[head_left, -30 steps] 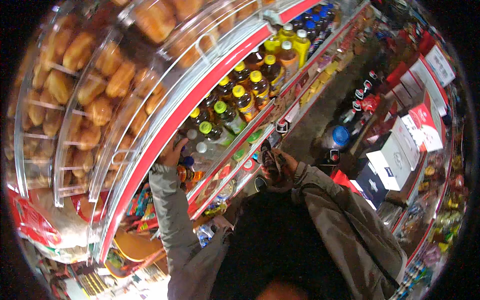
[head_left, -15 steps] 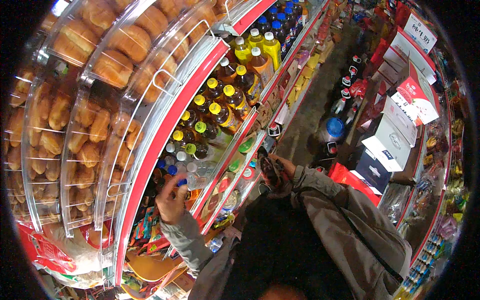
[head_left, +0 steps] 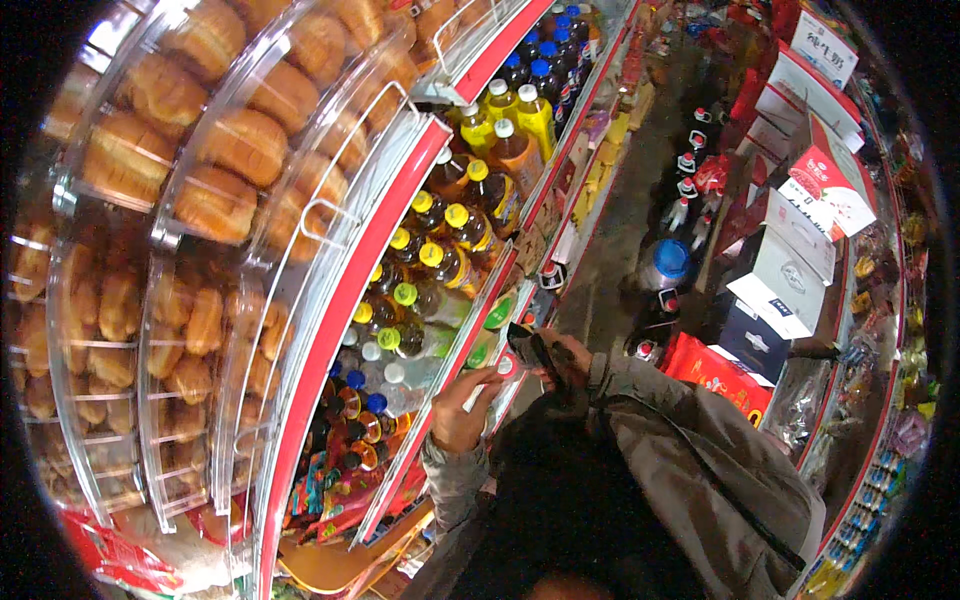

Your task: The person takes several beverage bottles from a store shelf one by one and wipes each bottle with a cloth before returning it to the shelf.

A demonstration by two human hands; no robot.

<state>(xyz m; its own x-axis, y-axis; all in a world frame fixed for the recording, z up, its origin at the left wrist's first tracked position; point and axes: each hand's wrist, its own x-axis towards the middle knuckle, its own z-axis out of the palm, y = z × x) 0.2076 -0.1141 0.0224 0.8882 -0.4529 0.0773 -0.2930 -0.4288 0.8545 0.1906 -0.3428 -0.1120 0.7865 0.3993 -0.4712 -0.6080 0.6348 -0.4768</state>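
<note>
Near the middle, my right hand is closed around a dark, narrow object with a black upper end; its kind is not clear. My left hand is just left of it, in front of the shelf edge, with thumb and fingers apart and nothing seen in them. Clear bottles with white caps stand on the shelf beyond the left hand. Farther up that shelf are several dark tea-like bottles with yellow caps and green-capped bottles.
Clear bins of bread rolls fill the left side, behind a red-edged shelf. White boxes and a red packet lie along the right. A blue-lidded container and several large bottles stand on the floor.
My left hand has moved right, from over the blue-capped bottles to beside my right hand. The dark object in my right hand has turned somewhat. The view has shifted slightly.
</note>
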